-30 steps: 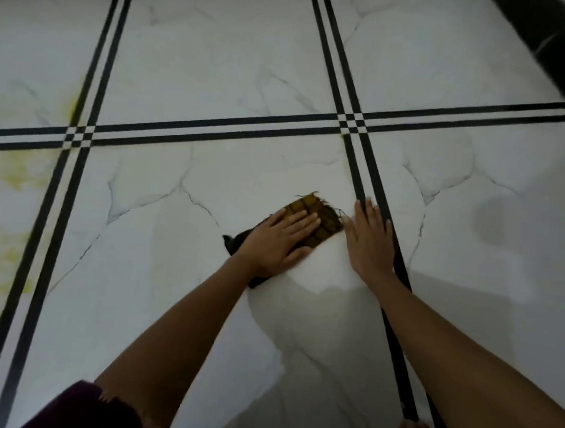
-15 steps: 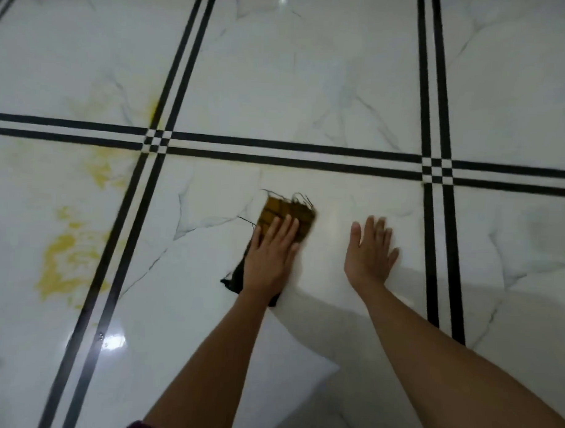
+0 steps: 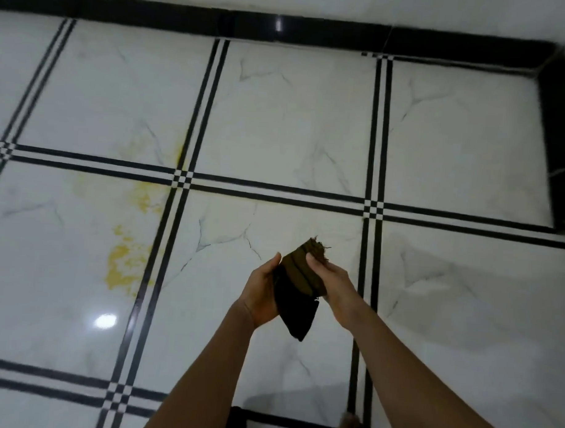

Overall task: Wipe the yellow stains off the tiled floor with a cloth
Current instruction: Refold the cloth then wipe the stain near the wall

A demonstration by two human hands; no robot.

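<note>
Above bare tile (image 3: pixel 278 124), cloth (image 3: pixel 299 278) between both gripping hands, stains (image 3: pixel 129 259) well left.

A folded brown-and-black cloth (image 3: pixel 299 288) with a frayed top edge sits lower centre, tilted, off the white tiled floor (image 3: pixel 278 117). Yellow stains (image 3: pixel 127 263) blotch the left-centre tiles.

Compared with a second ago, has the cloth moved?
Yes. The cloth is lifted off the floor tile, held between left hand and right hand.
</note>
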